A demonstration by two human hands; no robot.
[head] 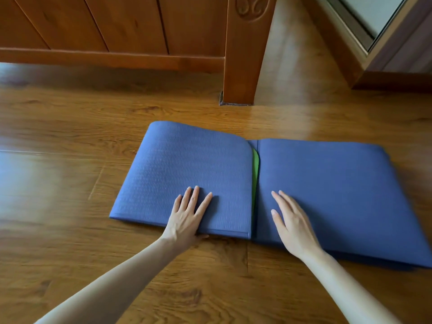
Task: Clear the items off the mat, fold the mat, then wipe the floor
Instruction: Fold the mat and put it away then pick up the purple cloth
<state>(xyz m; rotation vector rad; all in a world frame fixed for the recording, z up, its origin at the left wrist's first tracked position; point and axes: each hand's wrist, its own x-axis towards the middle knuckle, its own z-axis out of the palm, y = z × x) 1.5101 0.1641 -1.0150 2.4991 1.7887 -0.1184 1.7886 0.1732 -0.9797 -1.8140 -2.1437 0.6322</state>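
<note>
With the blue mat (327, 183) lying part-folded on the wooden floor (70, 136) near the bed leg (240, 66), the left hand (187, 218) and right hand (294, 228) press flat, fingers straight and spread, so closing one half squarely over the other should keep edges aligned.

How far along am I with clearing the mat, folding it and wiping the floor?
Clearing looks done: nothing lies on the blue mat. Folding is in hand: the mat sits in two stacked halves side by side, a green strip showing in the gap, with the left hand and right hand resting flat on them. One more fold seems likely. Wiping the wooden floor is left; no cloth is in view.
</note>
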